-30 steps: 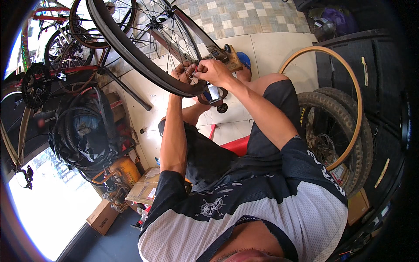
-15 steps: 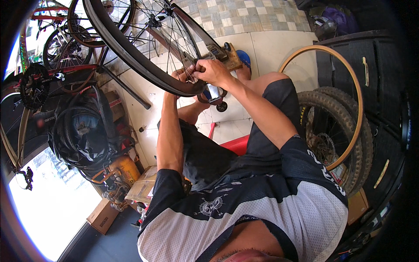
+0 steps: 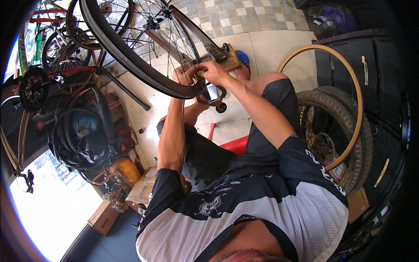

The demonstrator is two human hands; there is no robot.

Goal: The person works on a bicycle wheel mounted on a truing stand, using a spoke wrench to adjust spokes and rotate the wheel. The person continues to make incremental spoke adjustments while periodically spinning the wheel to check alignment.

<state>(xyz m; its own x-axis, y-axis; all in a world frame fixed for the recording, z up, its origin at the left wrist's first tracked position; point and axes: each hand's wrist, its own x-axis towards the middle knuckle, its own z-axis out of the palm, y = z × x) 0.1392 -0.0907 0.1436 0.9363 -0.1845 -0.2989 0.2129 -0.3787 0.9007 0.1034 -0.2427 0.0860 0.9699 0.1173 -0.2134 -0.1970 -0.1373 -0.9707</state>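
Observation:
A bicycle wheel with a dark rim (image 3: 126,61) stands in a metal truing stand (image 3: 192,28) in front of me. My left hand (image 3: 185,75) is at the spokes just inside the near part of the rim, its fingers curled in. Against it, my right hand (image 3: 212,72) pinches at the same place, thumb and fingertips together. Whatever the fingertips grip, if anything, is too small and hidden to make out. Below the hands is a shiny metal part of the stand (image 3: 212,91) with a black knob (image 3: 221,107). The stand rests on a wooden block (image 3: 231,60).
Several bicycles and a crankset (image 3: 34,87) crowd the left side. Below them are black tyres or tubes (image 3: 80,126) and an orange compressor-like machine (image 3: 124,171). A tan rim (image 3: 358,94) leans over knobby tyres (image 3: 314,102) by black drawers (image 3: 349,56) at right. Something red (image 3: 235,146) lies beneath me.
My left hand has shifted slightly, its fingers now more curled beside the right hand. My right hand stays at nearly the same spot; the rim appears slightly shifted.

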